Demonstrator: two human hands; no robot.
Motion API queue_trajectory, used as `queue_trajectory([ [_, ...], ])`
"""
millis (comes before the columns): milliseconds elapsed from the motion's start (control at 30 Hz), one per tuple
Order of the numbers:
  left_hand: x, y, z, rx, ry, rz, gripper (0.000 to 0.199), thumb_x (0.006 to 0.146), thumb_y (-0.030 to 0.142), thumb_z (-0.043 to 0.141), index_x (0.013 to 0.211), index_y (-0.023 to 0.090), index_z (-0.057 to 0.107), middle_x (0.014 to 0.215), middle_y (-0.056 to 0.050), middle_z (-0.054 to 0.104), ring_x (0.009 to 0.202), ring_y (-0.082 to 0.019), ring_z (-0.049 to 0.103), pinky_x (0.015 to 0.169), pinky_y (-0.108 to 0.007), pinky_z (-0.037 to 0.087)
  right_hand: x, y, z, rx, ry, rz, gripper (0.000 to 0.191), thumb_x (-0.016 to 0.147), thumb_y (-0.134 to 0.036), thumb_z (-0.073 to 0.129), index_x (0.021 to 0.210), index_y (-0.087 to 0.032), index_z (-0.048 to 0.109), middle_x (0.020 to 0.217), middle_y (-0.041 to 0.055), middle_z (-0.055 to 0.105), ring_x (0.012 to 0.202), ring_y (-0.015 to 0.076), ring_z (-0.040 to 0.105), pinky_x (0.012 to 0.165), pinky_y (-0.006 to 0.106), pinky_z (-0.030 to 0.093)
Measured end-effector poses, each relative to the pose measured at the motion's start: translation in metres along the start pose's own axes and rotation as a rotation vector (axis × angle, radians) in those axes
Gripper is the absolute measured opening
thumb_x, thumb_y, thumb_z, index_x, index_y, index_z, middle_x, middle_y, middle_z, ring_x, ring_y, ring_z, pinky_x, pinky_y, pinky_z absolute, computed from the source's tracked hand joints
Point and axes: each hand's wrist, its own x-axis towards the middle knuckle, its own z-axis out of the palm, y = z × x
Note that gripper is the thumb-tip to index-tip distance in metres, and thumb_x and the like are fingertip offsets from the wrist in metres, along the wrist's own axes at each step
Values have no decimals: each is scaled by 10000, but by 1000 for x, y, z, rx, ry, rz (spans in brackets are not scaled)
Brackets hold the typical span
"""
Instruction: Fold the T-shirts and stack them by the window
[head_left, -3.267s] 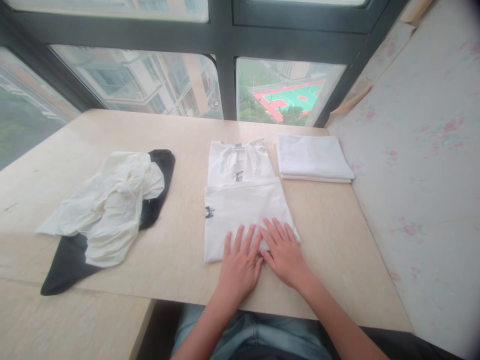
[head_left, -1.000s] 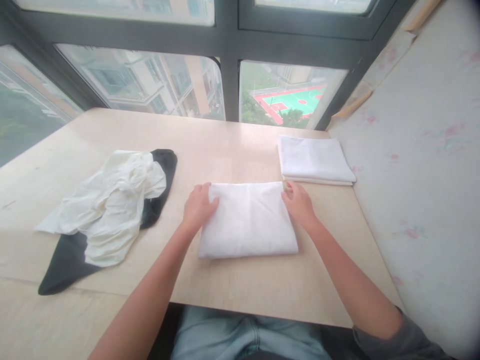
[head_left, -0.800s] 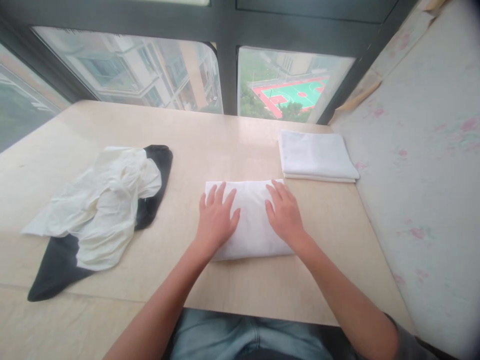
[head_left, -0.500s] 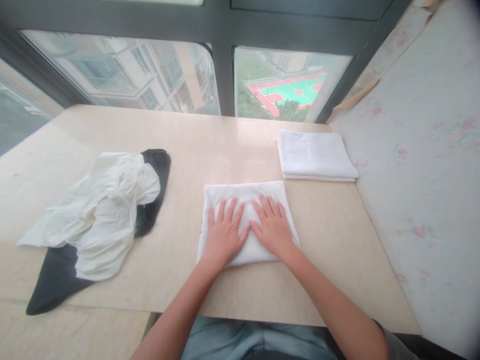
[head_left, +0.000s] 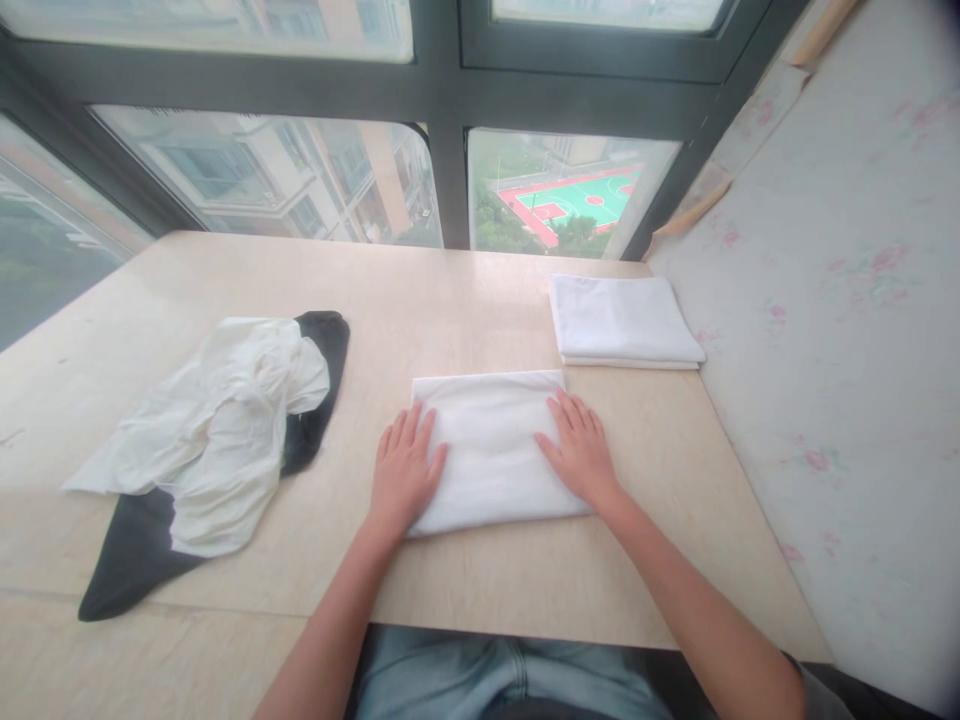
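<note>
A folded white cloth (head_left: 495, 450) lies flat on the pale table in front of me, with faint creases across its top. My left hand (head_left: 405, 465) rests palm down over its left edge, fingers stretched out. On the opposite side, my right hand (head_left: 577, 447) lies along the right edge with the fingers extended and the thumb pointing inward over the fabric. Neither hand grips anything.
A second folded white cloth (head_left: 622, 322) sits at the back right, close to the flowered wall (head_left: 840, 420). To the left, a crumpled white cloth (head_left: 232, 430) lies partly over a black cloth (head_left: 139, 555). Windows (head_left: 285, 180) border the table's far edge.
My hands have slid apart, from the middle of the folded cloth out to its two side edges. The camera view has tilted up slightly.
</note>
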Motion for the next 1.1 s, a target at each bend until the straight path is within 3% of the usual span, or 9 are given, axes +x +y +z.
queue_trajectory([
  [200,-29,-25,-10,-86,173,-79,488,960,382,389,1329,103,545,1400,-211,534,1331,-329,470,1114,-505,376,-25,36,-4,83,192,122,493,976,-335,393,1370,-70,529,1454,193,501,1406,291,381,1151,517,320],
  [300,-54,-26,-14,-234,235,-225,421,927,382,442,1229,133,598,1248,-177,630,1188,-316,569,1051,-498,439,-45,43,-13,265,215,169,441,940,-306,438,1280,-82,605,1409,193,541,1372,288,426,1162,514,323],
  [367,-71,-20,-19,-461,198,-373,434,896,420,498,1225,153,593,1194,-151,658,1076,-291,623,980,-478,496,-58,38,-24,491,211,303,424,895,-318,515,1256,-125,625,1404,169,548,1362,289,444,1175,522,313],
  [467,-98,-3,-31,-937,97,-602,559,827,474,620,1292,174,545,1242,-134,653,1088,-268,644,999,-447,506,-78,25,-49,1054,138,635,440,830,-357,649,1246,-217,624,1407,113,555,1352,279,472,1156,509,363],
  [567,-124,17,-48,-1367,96,-842,601,772,418,720,1294,177,544,1316,-129,632,1226,-271,597,1107,-426,443,-99,15,-74,1573,18,863,403,802,-359,727,1176,-231,649,1432,95,539,1368,278,467,1089,467,469],
  [667,-145,34,-61,-1649,84,-1072,537,775,287,722,1260,117,565,1298,-173,644,1248,-288,592,1140,-426,424,-120,12,-88,1838,-105,985,343,811,-279,712,1136,-177,673,1422,131,549,1368,285,474,1074,457,496],
  [733,-153,47,-66,-1795,8,-1167,481,812,208,672,1262,75,565,1305,-212,631,1252,-301,591,1137,-440,436,-132,7,-89,1993,-223,1070,312,844,-267,647,1125,-137,684,1402,162,564,1354,291,493,1091,458,482],
  [867,-145,80,-65,-1991,-115,-1166,395,891,126,583,1279,53,557,1368,-240,578,1286,-300,564,1118,-440,469,-142,-24,-81,2213,-417,1170,333,901,-275,526,1126,-90,688,1386,186,576,1340,278,513,1131,433,440],
  [1100,-96,117,-48,-2108,-32,-1225,205,953,123,514,1137,78,593,1253,-234,642,1179,-273,647,981,-360,575,-120,-76,-69,2382,-388,1191,312,944,-242,483,1124,-56,656,1358,195,595,1305,245,550,1135,380,436],
])
